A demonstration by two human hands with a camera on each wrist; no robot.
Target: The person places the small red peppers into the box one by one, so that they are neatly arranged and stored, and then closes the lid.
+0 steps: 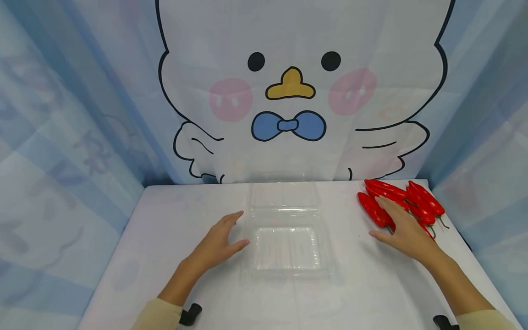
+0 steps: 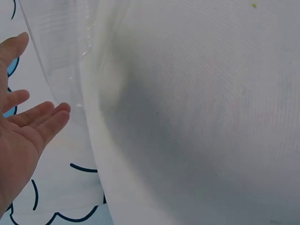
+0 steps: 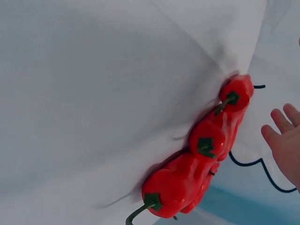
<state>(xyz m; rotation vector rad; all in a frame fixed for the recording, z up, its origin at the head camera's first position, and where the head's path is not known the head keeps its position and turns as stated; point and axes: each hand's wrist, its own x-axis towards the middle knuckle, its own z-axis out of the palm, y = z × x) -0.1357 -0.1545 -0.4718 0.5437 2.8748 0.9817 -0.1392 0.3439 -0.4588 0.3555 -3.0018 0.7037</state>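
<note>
A clear plastic clamshell box (image 1: pixel 288 250) lies with its lid raised at the middle of the white table. Just left of it is my left hand (image 1: pixel 218 243), thumb and fingers spread and holding nothing. In the left wrist view the box's see-through side (image 2: pixel 61 47) shows beyond the fingers. Several red chili peppers (image 1: pixel 373 211) with green stems lie in a pile at the table's back right. Over the near side of that pile hovers my right hand (image 1: pixel 406 233), its fingers extended and holding nothing. The right wrist view shows the peppers (image 3: pixel 168 183) in a row beside the fingers.
Behind the table (image 1: pixel 165 238) hangs a white and blue curtain (image 1: pixel 288 160) with a cartoon bird on it. More pale blue curtain (image 1: pixel 62 183) closes in the left and right sides. Black straps (image 1: pixel 190 315) sit at the sleeve cuffs.
</note>
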